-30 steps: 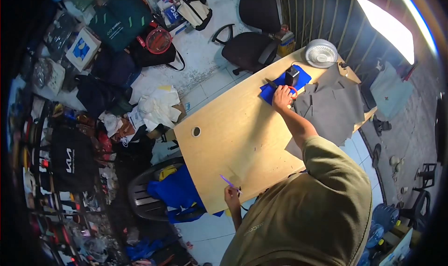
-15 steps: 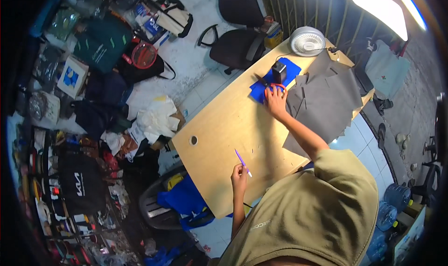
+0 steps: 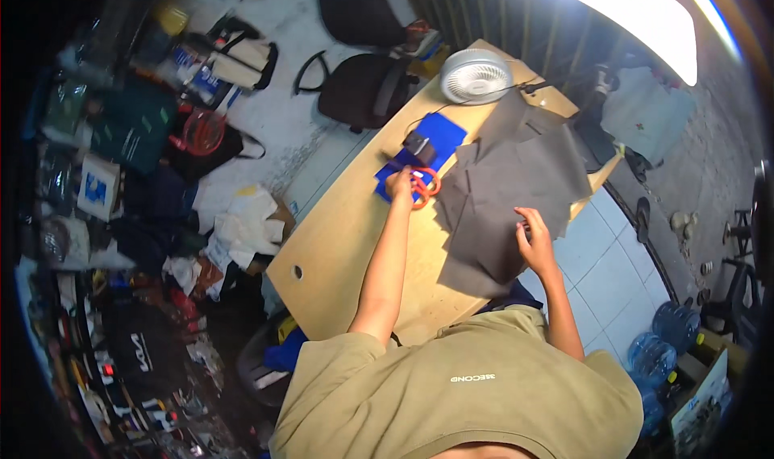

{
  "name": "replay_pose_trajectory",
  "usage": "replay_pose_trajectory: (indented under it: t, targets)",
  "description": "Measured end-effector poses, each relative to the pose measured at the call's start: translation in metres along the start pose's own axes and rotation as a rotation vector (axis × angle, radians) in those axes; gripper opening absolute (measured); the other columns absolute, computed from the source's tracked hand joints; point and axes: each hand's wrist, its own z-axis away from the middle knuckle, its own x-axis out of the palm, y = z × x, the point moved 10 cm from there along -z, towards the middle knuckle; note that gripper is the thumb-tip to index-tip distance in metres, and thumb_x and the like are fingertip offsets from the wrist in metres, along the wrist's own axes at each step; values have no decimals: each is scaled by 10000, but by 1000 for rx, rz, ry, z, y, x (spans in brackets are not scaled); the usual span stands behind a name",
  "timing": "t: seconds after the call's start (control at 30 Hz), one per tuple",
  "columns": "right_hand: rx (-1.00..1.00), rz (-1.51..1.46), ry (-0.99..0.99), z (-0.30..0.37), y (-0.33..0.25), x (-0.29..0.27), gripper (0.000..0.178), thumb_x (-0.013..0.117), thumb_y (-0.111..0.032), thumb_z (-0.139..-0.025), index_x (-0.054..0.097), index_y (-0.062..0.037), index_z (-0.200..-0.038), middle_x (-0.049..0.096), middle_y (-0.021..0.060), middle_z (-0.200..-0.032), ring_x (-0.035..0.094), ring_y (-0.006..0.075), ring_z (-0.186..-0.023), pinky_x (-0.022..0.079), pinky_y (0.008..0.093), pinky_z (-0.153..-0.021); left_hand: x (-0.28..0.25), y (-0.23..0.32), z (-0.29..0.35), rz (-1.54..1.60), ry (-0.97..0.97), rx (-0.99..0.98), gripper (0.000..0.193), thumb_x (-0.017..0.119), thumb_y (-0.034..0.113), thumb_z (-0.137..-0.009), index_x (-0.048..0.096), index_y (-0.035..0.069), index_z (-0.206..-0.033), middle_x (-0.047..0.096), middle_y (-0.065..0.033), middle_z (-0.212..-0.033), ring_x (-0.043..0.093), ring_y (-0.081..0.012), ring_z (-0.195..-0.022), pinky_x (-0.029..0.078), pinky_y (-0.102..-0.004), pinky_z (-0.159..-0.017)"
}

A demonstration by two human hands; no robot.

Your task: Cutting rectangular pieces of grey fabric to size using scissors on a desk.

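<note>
Left fingers (image 3: 402, 176) at the scissors (image 3: 422, 190), right fingers (image 3: 526, 212) over grey sheets (image 3: 504, 181)

The scissors lie at the near end of a folded blue cloth (image 3: 447, 134) on the pale wooden surface (image 3: 343, 249). Their orange-red handle loops show just to the right of the left hand (image 3: 399, 185), between it and the grey sheets. The left fingers are bent and reach the scissors beside the loops; I cannot tell whether they are clenched on them or only resting there, since the hand hides that part.

The right hand (image 3: 538, 245) is well apart from the scissors, over the near right part of the grey sheets. Its fingers are released, parted and slightly bent, with the forefinger pointing toward the left. Whether they touch the grey material cannot be made out.

A small dark block (image 3: 418, 146) sits on the blue cloth, just beyond the left fingers. The grey sheets overlap in an uneven pile, with pointed corners along their edges. A round white-and-grey fan (image 3: 476, 76) stands near the far end of the surface, beyond the cloth. A black chair (image 3: 363, 92) stands on the floor past the far left edge.
</note>
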Motion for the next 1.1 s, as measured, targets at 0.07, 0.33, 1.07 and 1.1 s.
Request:
replay_pose_trajectory:
  t: [0.07, 0.33, 1.07, 1.1]
  targets:
    - [1, 17, 71, -13, 8, -27, 304, 534, 1, -902, 583, -32, -1201, 602, 136, -1145, 644, 262, -937, 513, 334, -812, -7, -14, -21, -23, 11, 11, 280, 683, 260, -895, 653, -18, -885, 684, -94, -783, 553, -121, -485, 394, -255, -387]
    - [110, 412, 600, -82, 101, -164, 215, 550, -93, -910, 627, -27, -1100, 635, 154, -1093, 612, 320, -1029, 469, 413, -892, -8, 3, 5, -546, 211, 338, 412, 511, 369, -917, 698, 3, -884, 716, -184, -824, 692, -369, -805, 522, -473, -762]
    - [199, 511, -22, -229, 228, -202, 935, 913, -334, -620, 469, 144, -1290, 545, 300, -1293, 516, 372, -1226, 375, 448, -1071, -26, -64, 155, -638, 344, 716, 324, 554, 91, -845, 565, 67, -1168, 589, -167, -1106, 549, -367, -1027, 462, -471, -891]
    - [240, 467, -21, -229, 230, -202, 923, 913, -328, -615, 479, 131, -1287, 544, 298, -1285, 525, 369, -1209, 385, 446, -1061, -29, -65, 153, -618, 371, 719, 310, 555, 93, -844, 571, 56, -1151, 594, -164, -1099, 545, -369, -1033, 458, -473, -896]
